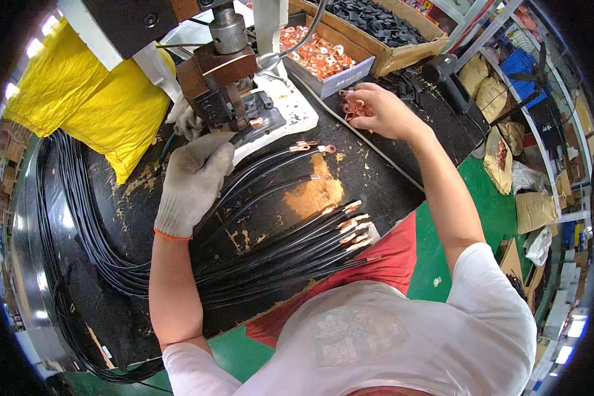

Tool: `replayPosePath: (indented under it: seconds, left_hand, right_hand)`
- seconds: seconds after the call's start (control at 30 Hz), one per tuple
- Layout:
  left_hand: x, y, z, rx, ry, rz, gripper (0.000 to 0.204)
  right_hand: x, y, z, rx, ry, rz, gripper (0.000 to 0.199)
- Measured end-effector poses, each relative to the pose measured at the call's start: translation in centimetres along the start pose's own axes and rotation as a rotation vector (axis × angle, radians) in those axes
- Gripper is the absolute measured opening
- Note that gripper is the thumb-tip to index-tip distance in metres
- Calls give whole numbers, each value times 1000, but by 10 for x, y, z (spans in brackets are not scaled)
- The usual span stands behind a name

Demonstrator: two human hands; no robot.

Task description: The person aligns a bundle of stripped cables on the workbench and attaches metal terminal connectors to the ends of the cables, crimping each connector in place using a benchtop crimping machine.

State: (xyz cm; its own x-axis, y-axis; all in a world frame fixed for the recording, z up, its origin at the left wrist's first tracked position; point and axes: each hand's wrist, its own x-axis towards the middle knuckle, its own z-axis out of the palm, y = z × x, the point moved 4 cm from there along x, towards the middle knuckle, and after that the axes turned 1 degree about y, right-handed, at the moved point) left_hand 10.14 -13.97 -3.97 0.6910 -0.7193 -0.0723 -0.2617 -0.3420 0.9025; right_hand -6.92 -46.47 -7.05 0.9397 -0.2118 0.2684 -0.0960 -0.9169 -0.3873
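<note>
My left hand (195,173), in a whitish knit glove with an orange cuff edge, is closed around a black cable. That cable's front end points into the die area of a press (228,86), where a copper lug (256,122) shows. My bare right hand (384,111) is over a small pile of copper lugs (358,109) on the table. Its thumb and forefinger are apart, with lugs showing between them; the other fingers are partly hidden. Below the press lie a few cables with copper lugs (303,148) on their ends. A larger bundle of lugged black cables (277,247) lies nearer me.
A box of copper lugs (320,56) stands behind my right hand, beside a wooden crate of black parts (376,23). Yellow sacks (105,99) and looped black cables (89,218) are at left. A thin grey cord (369,142) crosses the table (369,178). A black fan (541,72) stands at right.
</note>
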Motion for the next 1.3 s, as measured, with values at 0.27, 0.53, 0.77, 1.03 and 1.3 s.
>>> replayPosePath:
  seconds: [0.27,0.53,0.77,1.03,1.3]
  left_hand:
    - [11,-14,0,274,80,276,31]
    - [0,5,15,322,-33,397,23]
    - [-21,26,-9,470,-119,395,23]
    - [80,-52,-80,367,396,451,26]
    - [195,-150,-79,-445,373,276,64]
  right_hand:
    - [-45,-11,-34,-132,-169,486,35]
    - [-49,-24,-25,-18,-189,411,29]
    - [70,15,-38,317,146,292,39]
    - [204,-10,16,633,-131,-284,75]
    - [240,-7,55,475,195,-336,43]
